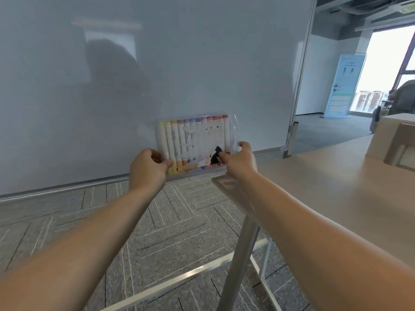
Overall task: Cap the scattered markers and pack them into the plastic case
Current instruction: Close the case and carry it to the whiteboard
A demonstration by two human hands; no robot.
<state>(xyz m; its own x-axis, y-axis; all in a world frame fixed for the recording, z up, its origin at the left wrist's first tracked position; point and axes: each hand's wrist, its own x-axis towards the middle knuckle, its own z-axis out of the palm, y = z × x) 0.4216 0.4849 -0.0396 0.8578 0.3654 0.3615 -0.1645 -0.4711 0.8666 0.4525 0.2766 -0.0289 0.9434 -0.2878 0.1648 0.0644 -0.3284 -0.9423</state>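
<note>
I hold a clear plastic case [195, 142] upright in the air in front of me, both arms stretched out. Several white markers [170, 140] with pastel caps stand side by side inside it, behind a printed paper insert with a black figure. My left hand [148, 169] grips the case's lower left corner, thumb on the front. Across from it, my right hand [240, 160] pinches the lower right corner. The case hangs over the floor, just left of the table's corner.
A light wooden table [332, 187] on metal legs stretches to the right, with a beige box [395, 142] at its far end. A large whiteboard wall [134, 75] stands behind the case. Grey carpet [112, 221] lies below. A person sits far right by the window.
</note>
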